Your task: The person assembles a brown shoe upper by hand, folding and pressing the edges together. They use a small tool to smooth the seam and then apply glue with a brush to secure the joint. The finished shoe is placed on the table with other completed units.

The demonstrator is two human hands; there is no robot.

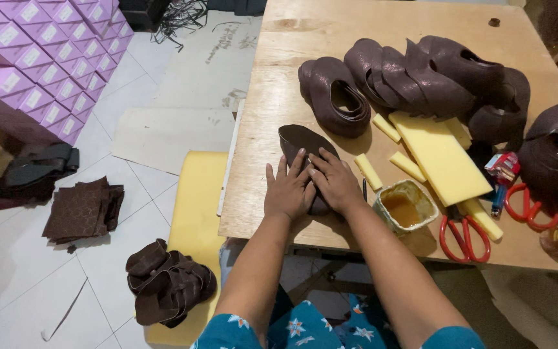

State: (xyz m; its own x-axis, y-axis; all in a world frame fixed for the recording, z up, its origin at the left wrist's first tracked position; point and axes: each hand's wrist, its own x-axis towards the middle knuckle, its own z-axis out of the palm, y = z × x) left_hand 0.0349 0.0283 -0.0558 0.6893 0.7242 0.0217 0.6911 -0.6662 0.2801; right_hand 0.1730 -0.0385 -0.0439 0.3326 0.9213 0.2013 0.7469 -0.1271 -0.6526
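A dark brown shoe sole piece lies flat near the front left of the wooden table. My left hand and my right hand both press down on its near end, fingers spread flat, side by side and touching. A small tub of amber glue stands just right of my right hand. Yellow foam strips and a larger yellow foam slab lie beside it.
A pile of brown shoe uppers fills the table's middle. Red-handled scissors lie at the front edge, another red pair further right. On the tiled floor are brown sandals, a yellow foam sheet, brown fabric squares and stacked purple boxes.
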